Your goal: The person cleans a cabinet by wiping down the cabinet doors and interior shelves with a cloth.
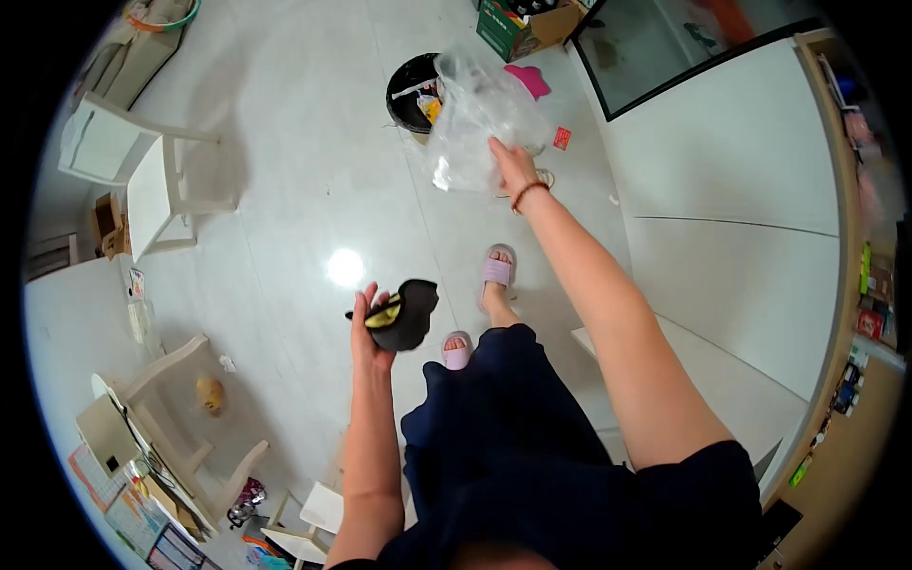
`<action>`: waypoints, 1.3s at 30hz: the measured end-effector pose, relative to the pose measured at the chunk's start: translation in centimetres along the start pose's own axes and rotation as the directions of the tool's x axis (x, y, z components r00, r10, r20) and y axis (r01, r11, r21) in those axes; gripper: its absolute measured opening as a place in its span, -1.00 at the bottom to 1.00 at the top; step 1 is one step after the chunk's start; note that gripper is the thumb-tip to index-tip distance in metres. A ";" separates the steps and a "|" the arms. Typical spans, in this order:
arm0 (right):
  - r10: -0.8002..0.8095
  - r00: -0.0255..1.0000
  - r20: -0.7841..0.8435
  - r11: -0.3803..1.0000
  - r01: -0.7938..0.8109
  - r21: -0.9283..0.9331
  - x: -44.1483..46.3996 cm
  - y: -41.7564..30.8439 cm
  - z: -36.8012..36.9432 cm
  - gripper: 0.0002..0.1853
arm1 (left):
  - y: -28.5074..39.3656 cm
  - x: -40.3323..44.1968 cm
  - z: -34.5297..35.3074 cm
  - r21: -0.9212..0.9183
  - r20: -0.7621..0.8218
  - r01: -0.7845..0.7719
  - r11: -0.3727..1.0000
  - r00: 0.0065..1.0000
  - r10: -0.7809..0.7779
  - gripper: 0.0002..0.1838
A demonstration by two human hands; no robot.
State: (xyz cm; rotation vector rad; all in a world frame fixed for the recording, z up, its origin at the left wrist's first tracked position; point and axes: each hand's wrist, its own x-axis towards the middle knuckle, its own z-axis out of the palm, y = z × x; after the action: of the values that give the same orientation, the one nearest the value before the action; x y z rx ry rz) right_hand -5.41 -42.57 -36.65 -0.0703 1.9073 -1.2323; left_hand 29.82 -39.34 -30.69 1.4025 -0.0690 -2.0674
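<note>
My right hand (516, 167) stretches forward, its fingers closed on a clear plastic bag (475, 119). The bag hangs beside and partly across a black trash bin (400, 108), where some wrappers show inside. In my left hand (367, 334), fingers curled round it, is a dark, curved, soft-looking item with a yellow part (414, 313); its exact kind cannot be made out. This hand is held over the floor, left of my legs and well apart from the bin.
A white chair (157, 185) stands at the left, with a desk and another chair below it. A green cardboard box (513, 33), a pink star-shaped thing (529, 81) and a red packet (562, 139) lie near the bin. White cabinets (727, 180) line the right.
</note>
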 end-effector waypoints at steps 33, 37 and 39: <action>-0.028 0.861 0.507 0.777 -0.300 0.553 -25.1 3.4 -3.2 -0.33 | 0.5 -0.8 14.0 0.697 0.355 0.179 0.695 0.755 -0.551 -0.53; -0.234 0.961 0.150 0.788 0.096 0.609 -29.9 8.3 -6.7 -0.42 | -4.8 -5.3 15.4 0.850 0.297 0.204 0.485 0.575 -0.762 -0.45; -0.189 0.981 -0.043 0.802 0.180 0.570 -33.9 11.4 -9.8 -0.55 | -8.3 -8.6 14.8 0.893 0.236 0.239 0.381 0.472 -0.849 -0.36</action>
State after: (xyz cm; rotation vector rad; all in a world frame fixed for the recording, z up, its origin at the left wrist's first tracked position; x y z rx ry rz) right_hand 14.07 -14.09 -23.07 0.0555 1.4634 -1.8904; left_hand 15.32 -32.61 -20.39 0.9907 -1.0471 -3.4245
